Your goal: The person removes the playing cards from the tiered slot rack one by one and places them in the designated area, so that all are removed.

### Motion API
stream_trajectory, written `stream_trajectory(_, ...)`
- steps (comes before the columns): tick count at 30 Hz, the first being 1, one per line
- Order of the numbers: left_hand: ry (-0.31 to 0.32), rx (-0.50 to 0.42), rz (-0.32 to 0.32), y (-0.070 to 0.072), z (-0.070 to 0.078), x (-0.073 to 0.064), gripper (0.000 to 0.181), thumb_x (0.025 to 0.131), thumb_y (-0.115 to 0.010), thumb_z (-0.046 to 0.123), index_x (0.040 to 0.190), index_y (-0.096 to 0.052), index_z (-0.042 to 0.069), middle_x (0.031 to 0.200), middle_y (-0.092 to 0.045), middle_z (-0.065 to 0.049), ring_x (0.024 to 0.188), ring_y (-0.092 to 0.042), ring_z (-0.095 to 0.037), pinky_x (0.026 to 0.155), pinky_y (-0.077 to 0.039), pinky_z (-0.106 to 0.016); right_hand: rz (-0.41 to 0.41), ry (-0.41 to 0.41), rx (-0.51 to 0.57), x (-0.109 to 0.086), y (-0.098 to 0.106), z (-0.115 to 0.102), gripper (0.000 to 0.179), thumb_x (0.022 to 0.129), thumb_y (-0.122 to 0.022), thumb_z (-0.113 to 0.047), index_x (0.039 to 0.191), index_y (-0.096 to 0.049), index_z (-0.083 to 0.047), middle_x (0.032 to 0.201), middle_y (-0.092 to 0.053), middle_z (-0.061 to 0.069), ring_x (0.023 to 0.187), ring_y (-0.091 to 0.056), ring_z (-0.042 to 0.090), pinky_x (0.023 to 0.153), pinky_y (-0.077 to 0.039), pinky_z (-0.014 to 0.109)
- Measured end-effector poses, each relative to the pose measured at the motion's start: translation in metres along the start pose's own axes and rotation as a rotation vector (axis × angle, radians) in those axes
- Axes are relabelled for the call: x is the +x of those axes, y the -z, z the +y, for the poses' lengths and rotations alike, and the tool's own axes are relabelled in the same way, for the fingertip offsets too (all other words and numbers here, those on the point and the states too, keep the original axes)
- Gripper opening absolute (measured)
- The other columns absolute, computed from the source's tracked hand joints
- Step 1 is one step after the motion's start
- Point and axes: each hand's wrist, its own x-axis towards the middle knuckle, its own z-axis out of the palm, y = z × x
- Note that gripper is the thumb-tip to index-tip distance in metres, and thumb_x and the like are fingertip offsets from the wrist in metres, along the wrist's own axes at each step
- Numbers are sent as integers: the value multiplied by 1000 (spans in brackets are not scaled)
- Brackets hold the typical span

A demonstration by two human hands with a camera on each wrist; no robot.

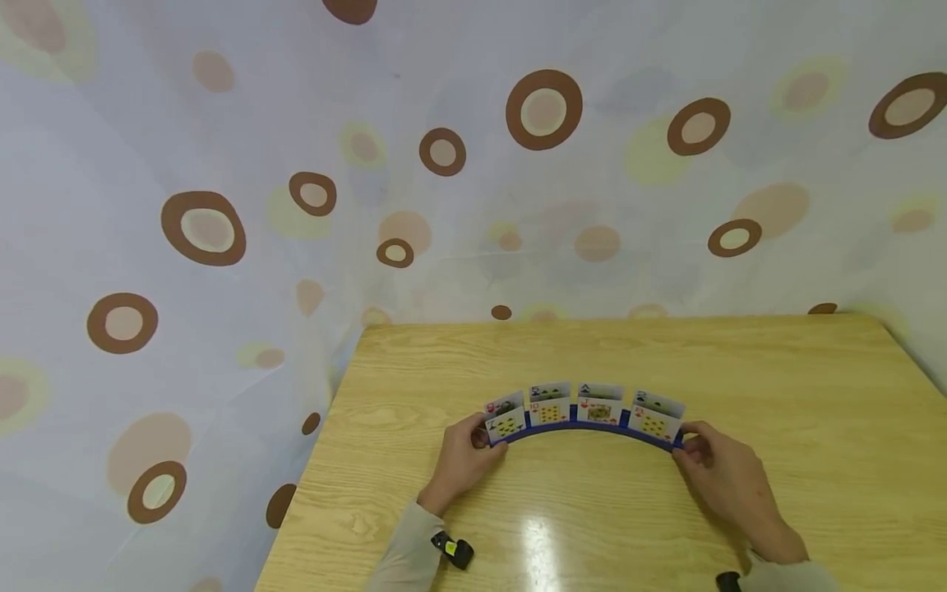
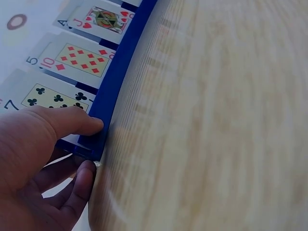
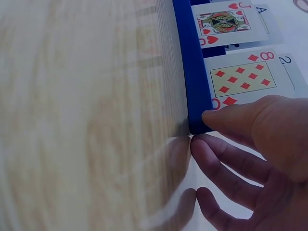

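A curved blue playing card holder (image 1: 573, 425) stands on the table, bowing away from me. In its front row are the seven of clubs (image 2: 57, 97), ten of diamonds (image 2: 83, 59), jack of hearts (image 3: 224, 22) and eight of diamonds (image 3: 243, 77). A second row stands behind, partly hidden, with a five (image 1: 549, 390), an ace (image 1: 600, 390) and a two (image 1: 658, 402); the leftmost back card is hard to read. My left hand (image 1: 462, 460) pinches the holder's left end, thumb on the front. At the right end, my right hand (image 1: 728, 477) grips it likewise.
The wood-grain table (image 1: 592, 510) runs back to a wall covering (image 1: 473, 197) with brown ring patterns. More of this covering borders the table's left side. A black strap (image 1: 453, 549) is on the left sleeve, and another dark piece (image 1: 728, 581) is by the right sleeve.
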Motion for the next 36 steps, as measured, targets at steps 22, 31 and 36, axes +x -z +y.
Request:
stream_trajectory(22,12,2,8,0,-1,0,33,92,-84,8,122,-75,0,98,-76,-12,80,-60,-7,71,-51,-18,134,2,112,-9,-1,0,26,96,-83,-11,114,-69,1,108,-74,21,82,-71,10,67,-53,19)
stream_trajectory(31,8,1,0,1,1,0,34,92,-84,9,123,-73,-2,100,-75,-14,82,-59,-9,72,-49,-18,211,32,81,-8,-6,-3,20,92,-86,-6,109,-77,0,102,-76,16,84,-73,30,68,-50,19)
stream_trajectory(36,9,0,-2,1,2,1,35,93,-84,8,124,-73,-2,100,-75,-15,83,-59,-12,72,-48,-18,246,63,69,-6,-8,-5,16,90,-87,-4,104,-79,-2,94,-77,10,80,-73,25,68,-52,19)
